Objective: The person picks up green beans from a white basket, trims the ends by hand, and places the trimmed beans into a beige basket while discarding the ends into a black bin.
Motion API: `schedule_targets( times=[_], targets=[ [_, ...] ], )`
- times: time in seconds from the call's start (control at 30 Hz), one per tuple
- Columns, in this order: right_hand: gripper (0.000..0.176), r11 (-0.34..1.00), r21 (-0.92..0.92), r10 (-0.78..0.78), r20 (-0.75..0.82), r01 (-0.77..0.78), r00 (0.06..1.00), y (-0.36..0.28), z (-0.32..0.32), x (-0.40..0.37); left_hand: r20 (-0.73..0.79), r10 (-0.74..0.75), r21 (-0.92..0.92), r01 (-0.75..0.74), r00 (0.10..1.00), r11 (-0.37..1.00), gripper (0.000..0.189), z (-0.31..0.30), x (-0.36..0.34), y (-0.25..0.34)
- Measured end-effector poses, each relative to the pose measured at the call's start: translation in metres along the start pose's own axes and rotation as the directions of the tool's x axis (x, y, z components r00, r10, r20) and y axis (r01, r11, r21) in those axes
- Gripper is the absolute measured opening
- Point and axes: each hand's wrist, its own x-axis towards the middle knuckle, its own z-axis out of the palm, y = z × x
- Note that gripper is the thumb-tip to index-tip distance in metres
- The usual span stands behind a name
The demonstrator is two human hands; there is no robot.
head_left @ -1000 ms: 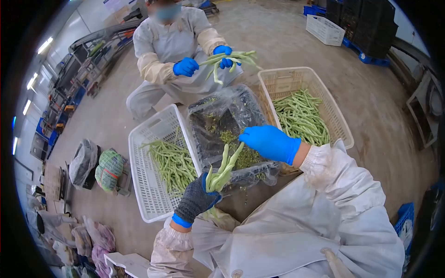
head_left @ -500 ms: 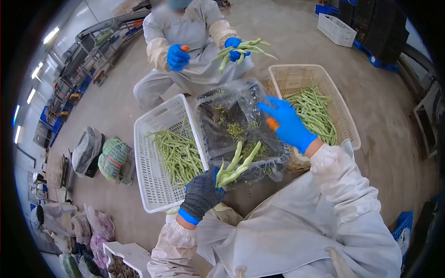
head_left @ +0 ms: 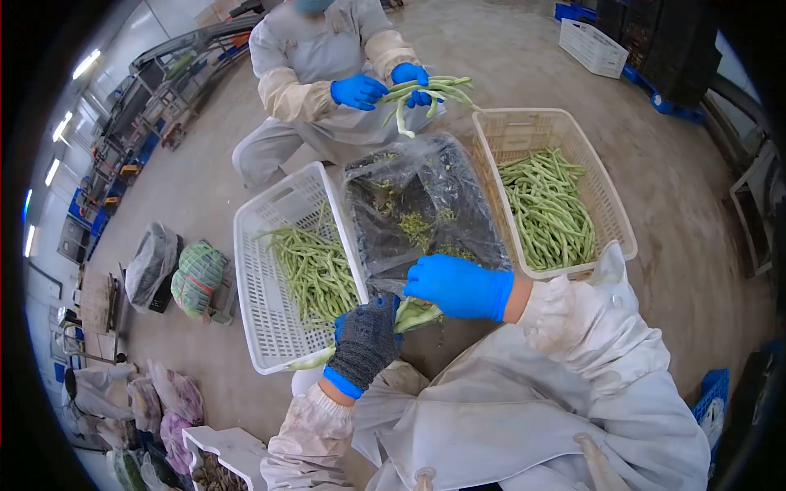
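Observation:
My left hand (head_left: pixel 367 340), in a grey knit glove over a blue one, is closed around a small bunch of green beans (head_left: pixel 417 316). Bean ends stick out to its right, and one long bean pokes out to the left below it. My right hand (head_left: pixel 460 286), in a blue glove, is closed at those bean ends, its fingertips close to my left hand. What its fingers hold is hidden from view. Behind both hands lies a dark crate lined with clear plastic (head_left: pixel 385 260), with small green trimmings inside.
A white crate (head_left: pixel 260 307) of beans stands on the left, a cream crate (head_left: pixel 612 200) of beans on the right. Across from me sits a person (head_left: pixel 307 69) in blue gloves holding beans. Wrapped bundles (head_left: pixel 199 277) and bags (head_left: pixel 176 393) lie on the floor at left.
My right hand, with something orange showing in it before, has moved down and left to the beans in my left hand. The other person's hands have come together at their beans.

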Motion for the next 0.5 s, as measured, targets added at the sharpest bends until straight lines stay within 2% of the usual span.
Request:
schedule_targets(
  times=[0.07,0.1,0.13,0.17,0.23,0.27,0.3,0.33,0.37,0.4,0.43,0.47,0.5],
  targets=[
    [0.030,0.985,-0.093,0.144,-0.005,-0.144,0.990,-0.009,0.002,0.000,-0.041,0.020,0.024,-0.019,0.999,1.000,0.047,0.004,0.001,-0.001],
    [0.030,0.985,-0.094,0.144,-0.006,-0.144,0.990,-0.006,0.006,-0.001,-0.071,0.022,0.036,-0.020,0.997,0.999,0.047,0.005,0.002,-0.001],
    [0.027,0.949,0.103,0.310,-0.110,-0.299,0.944,0.000,0.015,-0.004,-0.101,0.024,0.048,-0.019,0.995,0.999,0.046,0.006,0.003,-0.001],
    [0.024,0.856,0.310,0.479,-0.174,-0.414,0.861,0.007,0.024,-0.007,-0.101,0.021,0.047,-0.017,0.995,0.999,0.046,0.006,0.002,0.002],
    [0.013,0.796,0.340,0.604,-0.373,-0.502,0.704,0.049,0.017,-0.017,-0.119,0.008,0.078,0.002,0.993,0.997,0.043,0.003,-0.004,0.007],
    [0.013,0.796,0.344,0.603,-0.376,-0.498,0.703,0.057,0.007,-0.016,-0.117,0.007,0.084,0.003,0.993,0.996,0.043,0.002,-0.005,0.005],
    [0.015,0.848,0.037,0.437,-0.614,-0.528,0.658,0.059,-0.007,-0.016,-0.137,-0.012,0.091,0.025,0.990,0.996,0.042,0.004,-0.006,0.005],
    [0.016,0.775,-0.267,0.190,-0.766,-0.572,0.614,0.056,-0.018,-0.016,-0.159,-0.030,0.095,0.046,0.987,0.994,0.041,0.006,-0.007,0.004],
    [0.016,0.774,-0.267,0.191,-0.766,-0.574,0.614,0.046,-0.023,-0.015,-0.158,-0.028,0.095,0.043,0.987,0.995,0.041,0.008,-0.006,0.003],
    [0.017,0.905,-0.108,0.242,-0.664,-0.411,0.708,0.032,-0.026,-0.013,-0.206,-0.014,0.118,0.039,0.978,0.992,0.040,0.011,-0.004,0.002],
    [0.017,0.966,0.087,0.252,-0.548,-0.245,0.798,0.018,-0.027,-0.012,-0.254,0.001,0.140,0.036,0.967,0.989,0.038,0.013,-0.002,0.003],
    [0.019,0.956,0.077,0.292,-0.338,-0.283,0.895,0.004,-0.028,-0.013,-0.252,0.007,0.138,0.029,0.968,0.990,0.038,0.013,0.001,0.005],
    [0.020,0.946,0.062,0.322,-0.111,-0.317,0.940,-0.007,-0.026,-0.014,-0.237,-0.006,0.144,0.042,0.972,0.989,0.037,0.013,0.003,0.006]
  ],
)
